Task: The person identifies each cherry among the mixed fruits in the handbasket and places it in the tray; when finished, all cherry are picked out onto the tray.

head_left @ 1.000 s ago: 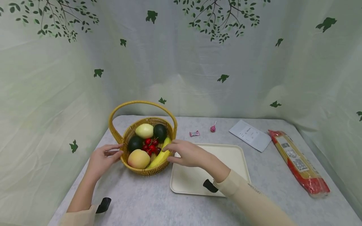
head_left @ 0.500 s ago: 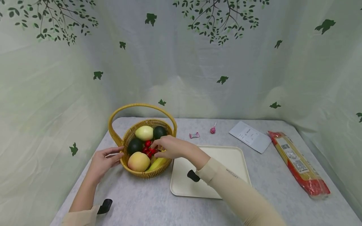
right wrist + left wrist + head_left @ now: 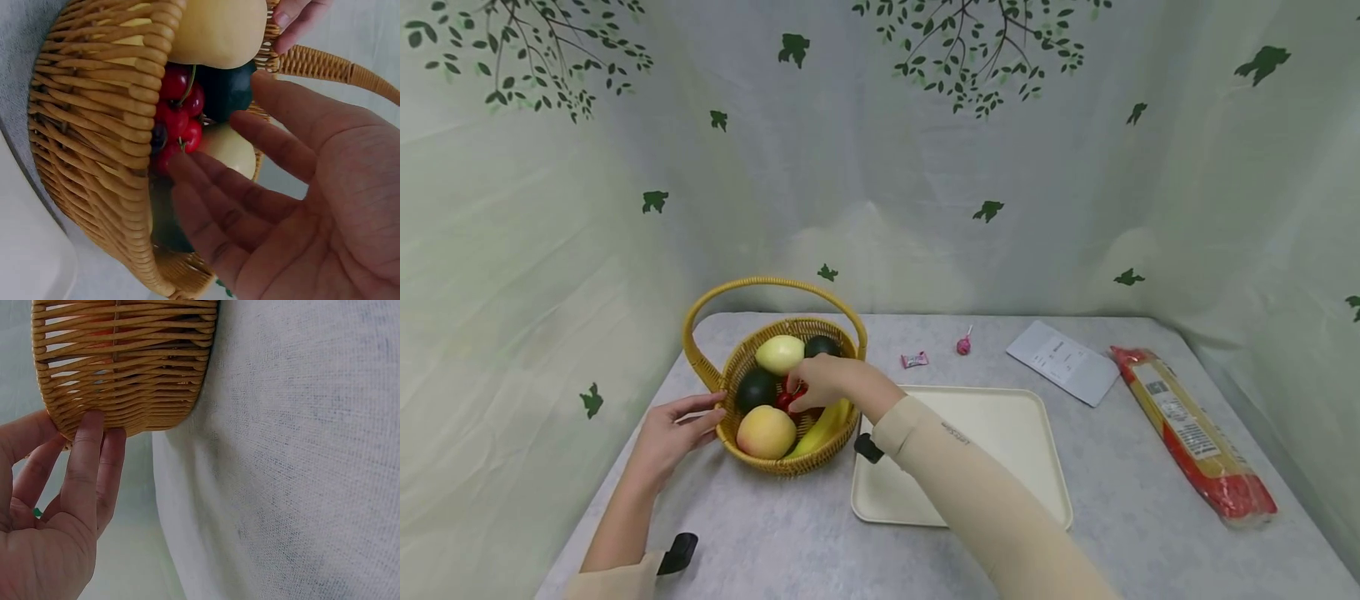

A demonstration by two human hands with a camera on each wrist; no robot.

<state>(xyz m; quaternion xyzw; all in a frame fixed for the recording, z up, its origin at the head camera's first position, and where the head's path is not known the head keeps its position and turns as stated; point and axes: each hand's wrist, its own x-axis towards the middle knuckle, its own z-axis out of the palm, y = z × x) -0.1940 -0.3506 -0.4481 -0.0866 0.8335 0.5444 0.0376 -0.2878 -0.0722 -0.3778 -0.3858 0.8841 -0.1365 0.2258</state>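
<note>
The left hand [image 3: 673, 433], fingers stretched out, touches the side of the basket [image 3: 137, 375], and the right hand [image 3: 833, 382], fingers spread, has red cherries [image 3: 172, 117] near its fingertips.

The basket [image 3: 784, 468], golden-brown wicker, stands upright left of centre in the head view, its tall handle arching toward the top of the frame. The left hand [image 3: 672, 433] touches its outer wall at the left. Inside, mid-basket, the cherries [image 3: 170, 119] lie clustered, glossy red with green stems, partly hidden by the right hand [image 3: 823, 383] above them.
</note>
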